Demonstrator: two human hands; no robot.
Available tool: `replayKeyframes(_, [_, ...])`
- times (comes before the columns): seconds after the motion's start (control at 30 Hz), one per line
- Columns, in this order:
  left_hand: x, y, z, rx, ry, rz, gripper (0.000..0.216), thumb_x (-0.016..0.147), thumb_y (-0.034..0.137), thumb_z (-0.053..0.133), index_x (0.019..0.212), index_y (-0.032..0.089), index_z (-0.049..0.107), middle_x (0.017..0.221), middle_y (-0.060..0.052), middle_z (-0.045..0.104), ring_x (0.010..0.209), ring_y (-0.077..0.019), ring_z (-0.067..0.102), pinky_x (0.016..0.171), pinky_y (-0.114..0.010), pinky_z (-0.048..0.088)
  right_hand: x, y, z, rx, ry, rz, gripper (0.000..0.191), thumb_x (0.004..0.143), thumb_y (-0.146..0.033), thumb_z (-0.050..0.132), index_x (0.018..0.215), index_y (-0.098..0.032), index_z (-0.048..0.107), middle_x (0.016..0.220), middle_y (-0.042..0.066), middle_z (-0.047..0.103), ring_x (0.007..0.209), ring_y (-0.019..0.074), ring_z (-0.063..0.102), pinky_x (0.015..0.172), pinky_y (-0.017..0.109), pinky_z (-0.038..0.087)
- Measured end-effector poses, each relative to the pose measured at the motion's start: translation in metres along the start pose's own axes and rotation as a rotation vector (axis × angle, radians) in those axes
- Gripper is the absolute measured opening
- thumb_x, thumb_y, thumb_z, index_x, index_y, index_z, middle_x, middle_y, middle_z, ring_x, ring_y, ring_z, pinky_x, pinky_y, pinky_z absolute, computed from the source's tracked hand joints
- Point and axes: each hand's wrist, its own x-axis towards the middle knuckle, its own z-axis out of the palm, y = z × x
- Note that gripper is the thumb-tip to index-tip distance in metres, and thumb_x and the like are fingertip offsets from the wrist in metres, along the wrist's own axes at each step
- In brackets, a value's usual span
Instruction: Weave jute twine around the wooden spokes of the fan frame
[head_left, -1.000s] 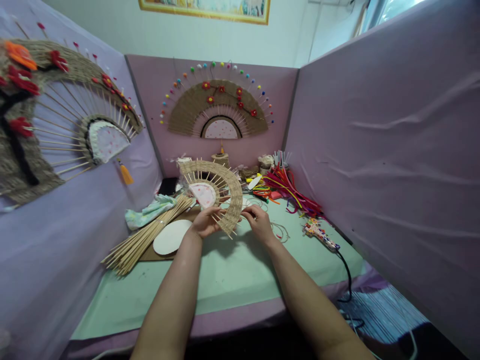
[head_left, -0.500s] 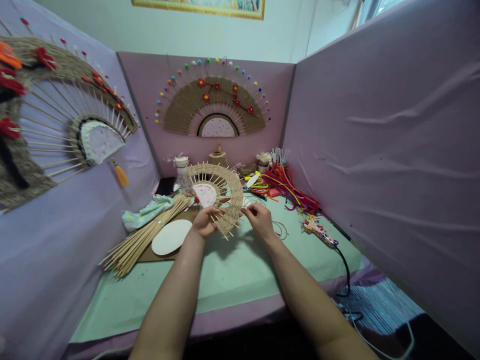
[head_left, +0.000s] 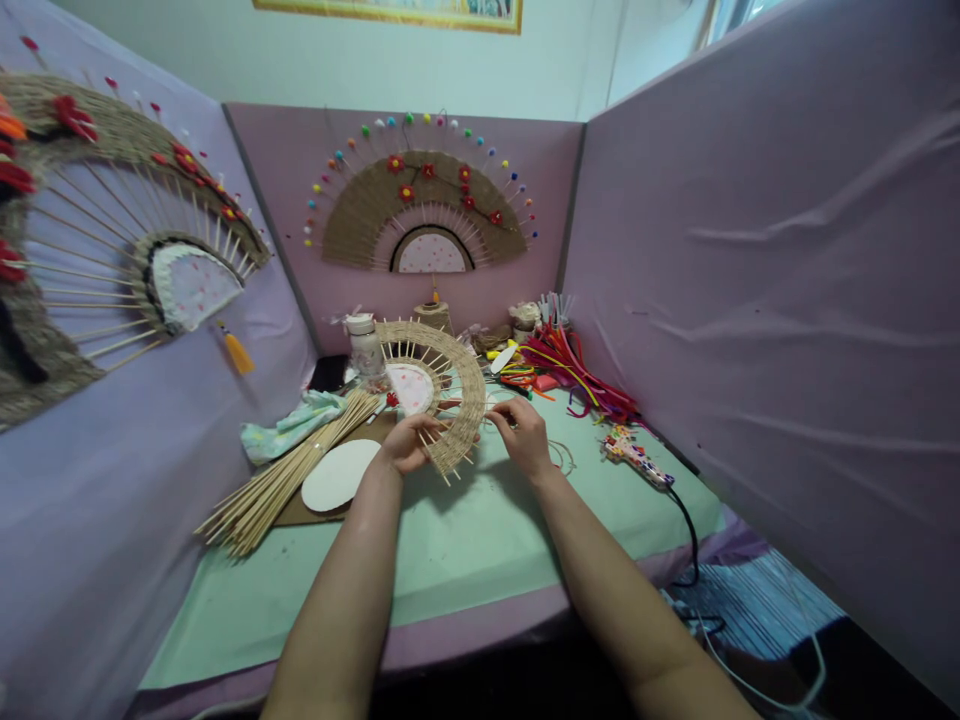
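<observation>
Fan [head_left: 469, 400], half-woven: stick ribs, twine band round outer arc, pale fabric centre. Held upright just above table [head_left: 465, 540], mid-frame, betw. both hands.

L to R:
- Big finished fan [head_left: 112, 230], pinned to L wall.
- Stick bundle [head_left: 285, 475], lying diag. on table, L of hands, near ends splayed.
- Cloth [head_left: 289, 425], crumpled, behind bundle.
- White oval card [head_left: 337, 473], flat, just beside bundle, near L wrist.
- Jar [head_left: 365, 345], white lid, upright behind held fan.
- Left hand [head_left: 405, 447]: closed on held fan's lower edge, thumb across ribs near centre.
- Second finished fan [head_left: 427, 215], back wall.
- Right hand [head_left: 521, 435]: fingertips pinched at band's R end; on twine or on a rib tip, cannot tell. Hands apart, fan spanning the gap.
- Loose twine [head_left: 559, 455], looped on table by R wrist.
- Pipe cleaners [head_left: 577, 375], red/yellow heap, back R.
- Glue gun [head_left: 637, 455], lying on table R, cord [head_left: 686, 530] trailing off front edge. On or off, cannot tell.

Risks (est.):
- Snapping or bending of thin ribs under too hard a L-hand squeeze.
- Slip of outer band rows off bare rib tips w/ slack at R-hand pinch; rib tips there short.
- Snagging of loose twine on rib tips or R wrist; tangle, uneven pull.
- Knock to jar from fan's back edge, being close behind.
- Drag on glue gun via hanging cord; burn or glue smear if hot.
</observation>
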Motion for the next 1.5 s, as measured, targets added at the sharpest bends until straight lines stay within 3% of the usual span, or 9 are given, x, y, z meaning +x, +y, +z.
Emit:
replayKeyframes(0.3, [-0.003, 0.002, 0.004, 0.046, 0.105, -0.026, 0.057, 0.07, 0.008, 0.043, 0.126, 0.011, 0.05, 0.101, -0.015, 0.07, 0.095, -0.0304, 0.066, 0.084, -0.05, 0.048, 0.002, 0.002, 0.0, -0.036, -0.049, -0.117, 0.018, 0.09, -0.032, 0.048, 0.081, -0.021, 0.058, 0.08, 0.006, 0.058, 0.08, 0.0195, 0.053, 0.075, 0.032, 0.041])
replayKeyframes(0.73, [-0.005, 0.003, 0.005, 0.046, 0.156, -0.034, 0.06, 0.064, 0.009, 0.046, 0.123, 0.01, 0.05, 0.096, -0.016, 0.07, 0.092, -0.0327, 0.067, 0.083, -0.054, 0.049, 0.003, 0.003, -0.002, 0.046, 0.007, -0.036, 0.017, 0.088, -0.031, 0.051, 0.078, -0.02, 0.06, 0.079, 0.006, 0.059, 0.079, 0.0192, 0.053, 0.073, 0.032, 0.043])
replayKeyframes(0.97, [-0.009, 0.005, 0.009, 0.112, 0.284, -0.015, 0.066, 0.062, 0.005, 0.049, 0.128, 0.011, 0.045, 0.084, -0.012, 0.072, 0.081, -0.0285, 0.069, 0.078, -0.05, 0.052, 0.006, 0.004, -0.005, 0.126, 0.02, -0.002, 0.016, 0.086, -0.031, 0.055, 0.076, -0.02, 0.06, 0.076, 0.004, 0.06, 0.073, 0.0168, 0.055, 0.069, 0.029, 0.044])
replayKeyframes(1.13, [-0.01, 0.004, 0.008, 0.129, 0.227, -0.032, 0.065, 0.062, 0.008, 0.049, 0.127, 0.011, 0.046, 0.085, -0.012, 0.071, 0.081, -0.029, 0.068, 0.077, -0.05, 0.051, 0.007, 0.007, -0.007, 0.218, 0.008, 0.112, 0.018, 0.082, -0.033, 0.057, 0.074, -0.019, 0.062, 0.073, 0.003, 0.062, 0.069, 0.0159, 0.056, 0.066, 0.028, 0.044])
replayKeyframes(1.5, [-0.009, 0.001, 0.004, 0.118, 0.15, 0.011, 0.055, 0.063, 0.011, 0.049, 0.118, 0.009, 0.054, 0.088, -0.012, 0.071, 0.073, -0.0215, 0.068, 0.071, -0.037, 0.052, 0.007, 0.007, -0.006, 0.217, 0.019, 0.128, 0.023, 0.082, -0.038, 0.057, 0.071, -0.018, 0.062, 0.069, 0.003, 0.061, 0.067, 0.0157, 0.054, 0.066, 0.028, 0.043])
